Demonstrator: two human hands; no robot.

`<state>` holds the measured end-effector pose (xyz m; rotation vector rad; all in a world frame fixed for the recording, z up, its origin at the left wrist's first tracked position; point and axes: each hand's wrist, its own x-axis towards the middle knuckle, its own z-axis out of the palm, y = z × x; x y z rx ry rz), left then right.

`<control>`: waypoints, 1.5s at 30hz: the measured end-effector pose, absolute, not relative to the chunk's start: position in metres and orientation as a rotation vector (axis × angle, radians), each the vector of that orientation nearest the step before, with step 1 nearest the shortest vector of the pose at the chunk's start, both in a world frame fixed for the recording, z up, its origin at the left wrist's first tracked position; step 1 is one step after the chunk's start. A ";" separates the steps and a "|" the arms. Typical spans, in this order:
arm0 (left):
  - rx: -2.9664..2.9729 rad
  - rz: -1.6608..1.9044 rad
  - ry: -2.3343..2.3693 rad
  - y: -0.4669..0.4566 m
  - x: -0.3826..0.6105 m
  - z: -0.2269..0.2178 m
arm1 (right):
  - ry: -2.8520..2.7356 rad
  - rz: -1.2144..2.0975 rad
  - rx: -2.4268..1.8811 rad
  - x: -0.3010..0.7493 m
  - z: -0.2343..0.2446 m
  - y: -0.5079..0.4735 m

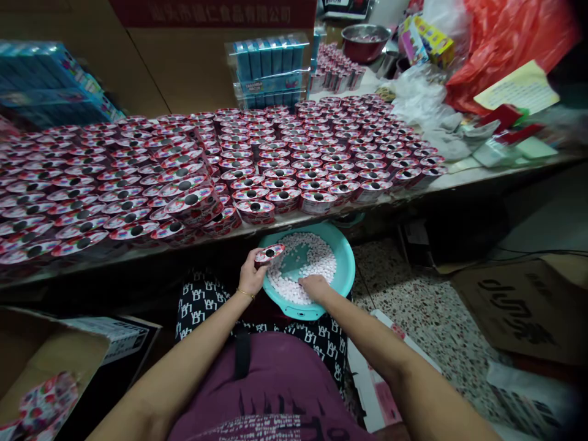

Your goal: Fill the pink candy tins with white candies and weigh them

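A teal plastic basin [345, 257] rests on the lap, with many small white pellets [321, 260] spread over its bottom. My left hand [252, 275] grips a small oval red-and-white printed container [271, 252] with a dark round hole in its top, tilted over the basin's left rim. Down among the pellets, my right hand [316, 286] has its fingertips curled into them. Those fingertips are partly hidden, so what they hold cannot be made out.
Rows of matching oval containers [280, 184] cover the table, some stacked at left. Behind stand packs of blue boxes [271, 67]. A metal bowl [365, 43], plastic bags and a red bag [509, 43] sit at back right. Cardboard boxes [519, 306] flank me on the floor.
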<state>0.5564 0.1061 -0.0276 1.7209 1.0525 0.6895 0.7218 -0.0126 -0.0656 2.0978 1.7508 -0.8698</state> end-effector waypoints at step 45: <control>1.746 0.747 0.814 0.107 0.539 -0.014 | 1.828 -1.101 2.596 0.768 -0.031 -0.024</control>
